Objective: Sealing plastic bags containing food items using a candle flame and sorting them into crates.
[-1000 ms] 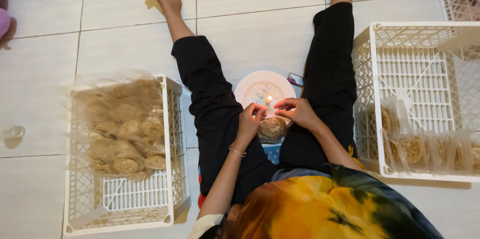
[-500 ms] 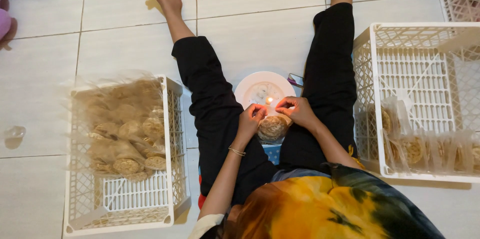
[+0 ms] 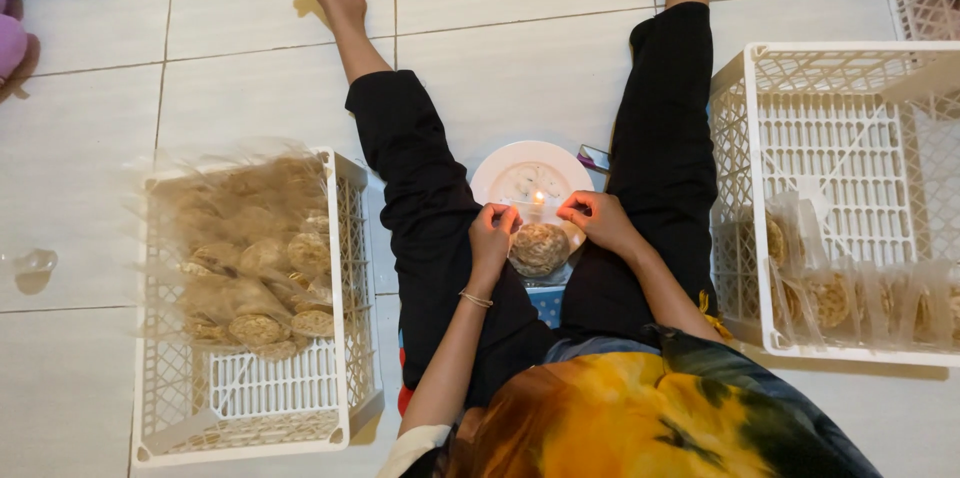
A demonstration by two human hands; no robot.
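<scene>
— Where was the bag of crackers (image 3: 539, 248)?
— Between the person's knees, low over the white plate (image 3: 530, 178), a clear plastic bag with round brown crackers bunched at its bottom. Its long axis ran away from the body, the open mouth pointing toward the small candle flame (image 3: 538, 199) on the plate.

— And the hands?
— Both pinched the bag's top edge. The left hand (image 3: 492, 235) gripped the left corner, the right hand (image 3: 593, 218) the right corner, fingers closed on the plastic. The flame sat just between them, about level with the edge, and the two hands looked equally near it.

— What lay around?
— On the left, a white plastic crate (image 3: 345, 338) heaped with filled cracker bags. On the right, a second white crate (image 3: 740, 138) holding a row of bags standing along its near wall. Everything rested on a pale tiled floor (image 3: 500, 68), legs stretched out in black trousers.
</scene>
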